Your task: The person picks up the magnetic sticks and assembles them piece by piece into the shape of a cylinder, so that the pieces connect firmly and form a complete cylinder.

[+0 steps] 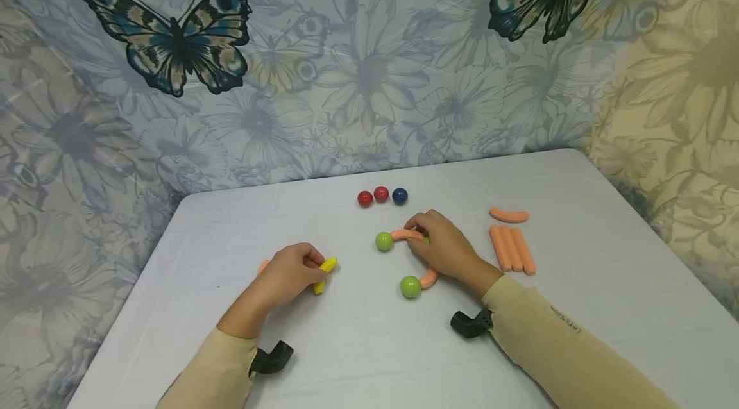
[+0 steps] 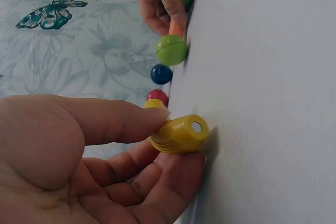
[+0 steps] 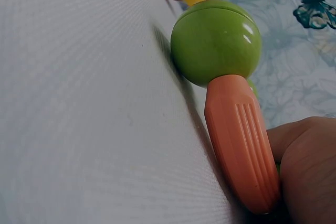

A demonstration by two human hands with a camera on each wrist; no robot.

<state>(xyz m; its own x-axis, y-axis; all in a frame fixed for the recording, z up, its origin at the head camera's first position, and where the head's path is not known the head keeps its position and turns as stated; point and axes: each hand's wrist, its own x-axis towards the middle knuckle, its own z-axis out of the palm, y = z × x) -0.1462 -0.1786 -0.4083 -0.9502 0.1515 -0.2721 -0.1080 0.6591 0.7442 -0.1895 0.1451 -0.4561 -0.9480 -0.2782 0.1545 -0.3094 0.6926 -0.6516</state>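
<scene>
My left hand [image 1: 288, 275] pinches a yellow magnetic stick [image 1: 330, 263] between thumb and fingers. A round silver spot [image 2: 196, 126] shows on the stick's end in the left wrist view. My right hand [image 1: 443, 247] grips a curved orange stick [image 1: 403, 234] at its right part. That stick meets a green ball [image 1: 383, 242] on its left; another green ball [image 1: 426, 240] is mostly hidden by the hand. Nearer to me, a second orange stick [image 1: 429, 278] joins a green ball [image 1: 410, 287]; its upper end is under the right hand.
Two red balls [image 1: 365, 199] and a blue ball [image 1: 400, 196] sit farther back. Several orange sticks [image 1: 511, 249] lie on the right, with a curved one [image 1: 509, 215] behind them. An orange piece [image 1: 263, 266] peeks out beside my left hand. The white table [image 1: 358, 345] meets a patterned wall.
</scene>
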